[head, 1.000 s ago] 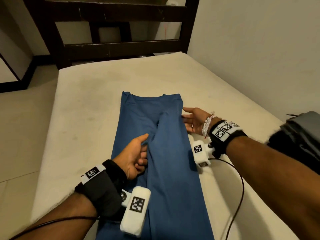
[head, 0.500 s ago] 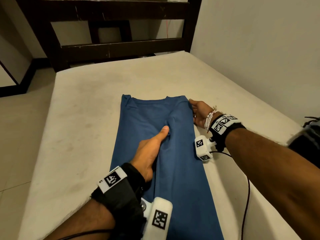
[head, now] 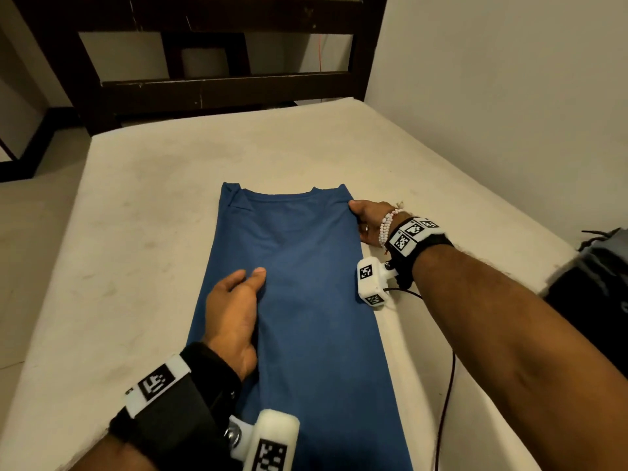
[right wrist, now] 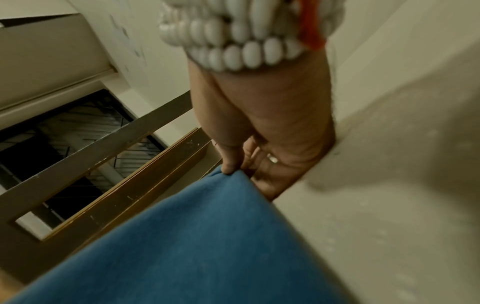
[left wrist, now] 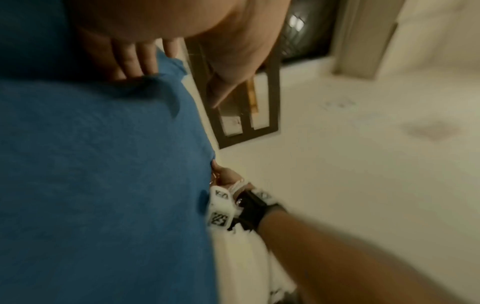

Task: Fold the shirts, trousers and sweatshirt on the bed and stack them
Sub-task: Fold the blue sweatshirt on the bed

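A blue shirt [head: 306, 300] lies folded into a long narrow strip on the bed, collar end farthest from me. My left hand [head: 244, 283] lies flat on its left half, fingers straight and pressing the cloth; the left wrist view shows those fingers [left wrist: 135, 61] on the shirt [left wrist: 103, 185]. My right hand [head: 365, 219] pinches the shirt's right edge near the collar. In the right wrist view its thumb [right wrist: 228, 164] sits on top of the shirt [right wrist: 194, 246], and the fingers lie under the edge.
The cream mattress [head: 153, 232] spreads out left of and beyond the shirt. A dark wooden bed frame [head: 221, 90] stands at the far end, and a wall [head: 509, 96] runs along the right. A dark clothes pile [head: 598, 273] sits at the right edge. A cable [head: 445, 402] trails from my right wrist.
My left hand uncurled and slid forward up the shirt, and the middle ridge of cloth is now flat. My right hand moved up to the collar corner and took hold of the edge.
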